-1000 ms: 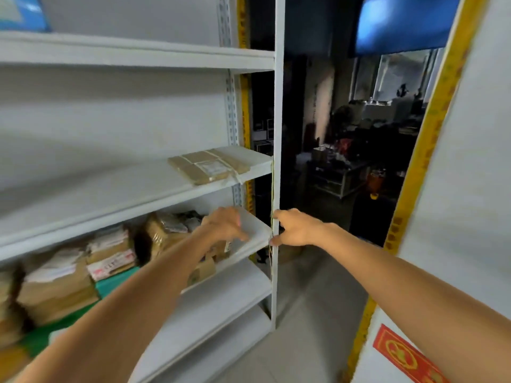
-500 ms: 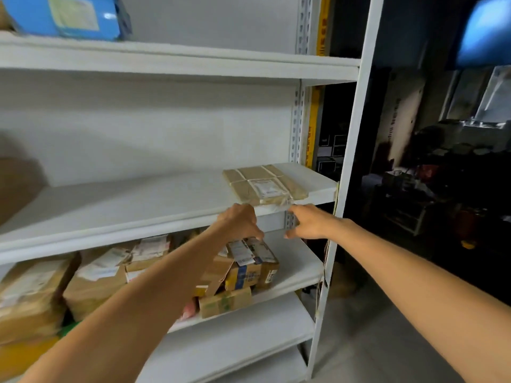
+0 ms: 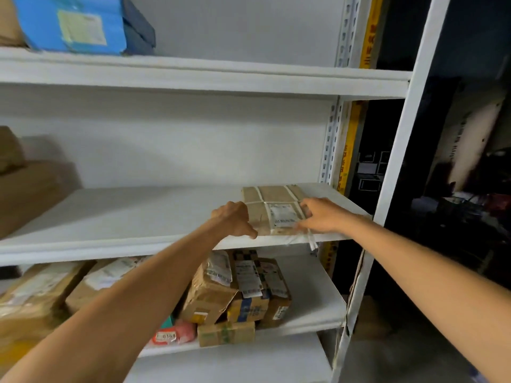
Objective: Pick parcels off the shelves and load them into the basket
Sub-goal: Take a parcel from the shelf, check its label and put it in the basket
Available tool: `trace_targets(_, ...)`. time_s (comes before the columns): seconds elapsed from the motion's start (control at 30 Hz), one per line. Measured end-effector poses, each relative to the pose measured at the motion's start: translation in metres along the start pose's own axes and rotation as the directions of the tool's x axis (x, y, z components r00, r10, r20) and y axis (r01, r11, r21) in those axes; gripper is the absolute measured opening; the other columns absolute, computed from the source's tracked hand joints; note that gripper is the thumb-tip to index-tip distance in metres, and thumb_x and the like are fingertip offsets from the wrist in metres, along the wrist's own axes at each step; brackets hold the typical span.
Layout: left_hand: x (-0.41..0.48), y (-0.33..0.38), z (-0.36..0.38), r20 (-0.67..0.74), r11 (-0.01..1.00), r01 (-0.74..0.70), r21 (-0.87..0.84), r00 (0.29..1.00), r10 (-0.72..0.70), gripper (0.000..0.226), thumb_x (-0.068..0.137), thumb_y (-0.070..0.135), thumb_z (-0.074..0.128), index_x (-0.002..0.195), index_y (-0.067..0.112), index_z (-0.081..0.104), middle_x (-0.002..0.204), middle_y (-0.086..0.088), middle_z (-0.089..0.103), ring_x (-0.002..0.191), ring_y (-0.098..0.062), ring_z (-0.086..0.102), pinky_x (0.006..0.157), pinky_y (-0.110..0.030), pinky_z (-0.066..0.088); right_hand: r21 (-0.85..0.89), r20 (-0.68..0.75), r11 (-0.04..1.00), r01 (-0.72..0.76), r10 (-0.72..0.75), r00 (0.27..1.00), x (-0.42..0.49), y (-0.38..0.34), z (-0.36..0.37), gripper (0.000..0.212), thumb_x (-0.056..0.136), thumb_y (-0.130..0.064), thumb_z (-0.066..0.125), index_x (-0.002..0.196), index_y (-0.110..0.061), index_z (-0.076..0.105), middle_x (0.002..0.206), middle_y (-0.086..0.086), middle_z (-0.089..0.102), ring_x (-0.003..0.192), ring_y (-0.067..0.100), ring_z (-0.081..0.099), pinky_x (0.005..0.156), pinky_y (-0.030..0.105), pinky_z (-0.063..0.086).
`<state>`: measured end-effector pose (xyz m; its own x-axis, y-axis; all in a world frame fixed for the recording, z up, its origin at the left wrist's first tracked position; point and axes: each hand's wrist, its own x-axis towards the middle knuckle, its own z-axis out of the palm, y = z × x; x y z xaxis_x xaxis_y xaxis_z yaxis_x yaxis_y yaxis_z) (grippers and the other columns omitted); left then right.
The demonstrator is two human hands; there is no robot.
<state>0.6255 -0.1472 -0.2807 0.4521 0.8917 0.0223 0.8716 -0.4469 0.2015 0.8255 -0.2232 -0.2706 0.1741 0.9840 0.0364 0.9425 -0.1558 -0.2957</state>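
Two bare forearms up from the bottom edge, toward white shelving. Nearest, on the lower shelf (image 3: 309,294), a jumble of labelled cardboard boxes (image 3: 218,294) leaning on one another, with a pink packet (image 3: 179,334) at the front lip and larger brown cartons (image 3: 41,294) off to the left. One level higher, on the middle shelf (image 3: 138,214), near its right end and at the front edge: flat brown parcel (image 3: 276,196), lying flat, crossed with pale tape, white label (image 3: 282,215) on top. Left hand (image 3: 235,221) at the parcel's near-left corner, fingers curled against its side, thumb down over the shelf lip, gripping the parcel. Right hand (image 3: 325,217) laid on top at the right, fingers fairly straight and spread beside the label, pressing rather than clasping; somewhat blurred. Farther left on the same shelf, big plain brown boxes (image 3: 30,189). Above, on the top shelf (image 3: 221,78), a blue parcel (image 3: 72,23) with a pale yellow label. Rightmost, white upright post (image 3: 395,175), then a dim room beyond.
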Motion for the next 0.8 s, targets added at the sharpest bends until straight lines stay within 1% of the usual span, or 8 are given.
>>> trace_targets(0.2,0.021,0.017,-0.003,-0.048,0.993,0.087,-0.078,0.995,-0.091,0.04,0.088,0.038,0.061,0.119,0.015,0.057,0.109,-0.004,0.057,0.092,-0.022,0.055,0.075,-0.03,0.044,0.071,-0.034,0.997,0.029,-0.026,0.999,0.014,0.022,-0.007,0.051,0.088,-0.034,0.068,0.131,-0.012,0.05,0.123,0.006,0.06,0.095,0.015,0.055,0.074,0.024,0.043)
trace_targets(0.3,0.032,0.018,0.007,-0.037,0.991,0.114,-0.076,0.992,-0.117,0.038,0.093,0.031,0.056,0.124,0.01,0.054,0.113,-0.005,0.058,0.097,-0.025,0.058,0.073,-0.03,0.044,0.066,-0.068,0.998,0.026,-0.021,0.997,0.019,0.033,-0.001,0.028,0.093,-0.029,0.061,0.115,-0.013,0.058,0.115,0.009,0.063,0.087,0.015,0.053,0.06,0.022,0.037)
trace_targets(0.37,0.038,0.017,0.018,-0.003,0.985,0.133,-0.114,0.991,-0.134,0.04,0.093,0.032,0.056,0.125,0.008,0.053,0.117,-0.008,0.059,0.102,-0.026,0.059,0.074,-0.03,0.045,0.071,-0.077,0.997,-0.005,0.01,0.997,0.024,0.039,0.008,0.021,0.093,-0.028,0.061,0.106,-0.012,0.058,0.11,0.009,0.063,0.088,0.019,0.054,0.06,0.023,0.037)
trace_targets(0.47,0.046,0.018,0.034,0.01,0.963,0.148,-0.227,0.989,-0.15,0.042,0.092,0.029,0.06,0.127,0.007,0.049,0.12,-0.011,0.059,0.103,-0.027,0.057,0.075,-0.029,0.044,0.102,-0.102,0.992,-0.072,0.082,0.991,0.034,0.047,0.026,0.024,0.089,-0.03,0.067,0.094,-0.011,0.052,0.103,0.005,0.057,0.098,0.024,0.052,0.063,0.023,0.037)
trace_targets(0.57,0.051,0.018,0.044,-0.021,0.917,0.203,-0.344,0.975,-0.223,0.047,0.087,0.028,0.067,0.122,0.006,0.046,0.117,-0.012,0.058,0.099,-0.027,0.057,0.072,-0.03,0.045,0.156,-0.162,0.97,-0.189,0.214,0.963,0.044,0.046,0.035,0.046,0.08,-0.028,0.078,0.111,-0.005,0.053,0.122,0.015,0.054,0.115,0.034,0.049,0.084,0.035,0.044)
trace_targets(0.63,0.054,0.017,0.047,-0.009,0.878,0.249,-0.41,0.961,-0.277,0.049,0.081,0.026,0.073,0.116,0.007,0.044,0.114,-0.011,0.057,0.1,-0.029,0.059,0.075,-0.032,0.049,0.206,-0.167,0.938,-0.279,0.314,0.934,0.047,0.041,0.037,0.059,0.075,-0.024,0.082,0.12,-0.004,0.05,0.127,0.016,0.05,0.12,0.035,0.046,0.091,0.039,0.045)
trace_targets(0.73,0.057,0.015,0.048,0.04,0.837,0.293,-0.462,0.95,-0.31,0.048,0.077,0.024,0.078,0.11,0.01,0.045,0.113,-0.009,0.059,0.098,-0.027,0.061,0.084,-0.035,0.055,0.202,-0.144,0.915,-0.349,0.381,0.913,0.05,0.036,0.039,0.063,0.075,-0.019,0.082,0.125,-0.005,0.046,0.13,0.017,0.047,0.122,0.035,0.043,0.095,0.041,0.046)
trace_targets(0.8,0.058,0.013,0.05,0.058,0.795,0.313,-0.519,0.941,-0.333,0.057,0.076,0.021,0.079,0.121,0.008,0.046,0.117,-0.01,0.058,0.101,-0.027,0.061,0.089,-0.038,0.054,0.194,-0.145,0.907,-0.373,0.402,0.904,0.048,0.033,0.039,0.06,0.077,-0.017,0.08,0.125,-0.007,0.045,0.13,0.017,0.046,0.122,0.035,0.042,0.093,0.039,0.045)
